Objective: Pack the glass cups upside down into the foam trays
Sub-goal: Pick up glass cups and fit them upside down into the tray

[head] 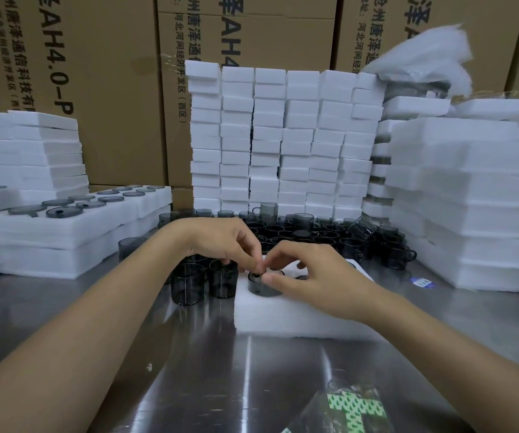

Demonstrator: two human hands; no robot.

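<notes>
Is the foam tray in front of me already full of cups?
No, the foam tray holds just one glass cup, and the hole beside it is empty.

A brushed stainless-steel counter (189, 370) is stretching across the foreground, its dull grey surface catching overhead light in pale vertical streaks and throwing back blurred reflections. Behind it, tall brown cardboard cartons (111, 89) are standing edge to edge and closing off the rear of the view like a wall, their faces carrying large black lettering turned sideways and a strip of clear packing tape (170, 64) running down one seam. A clear plastic packet with a green-and-white pattern (355, 407) is lying at the counter's near edge, and a small blue-and-white label (423, 282) is lying further right.
</notes>
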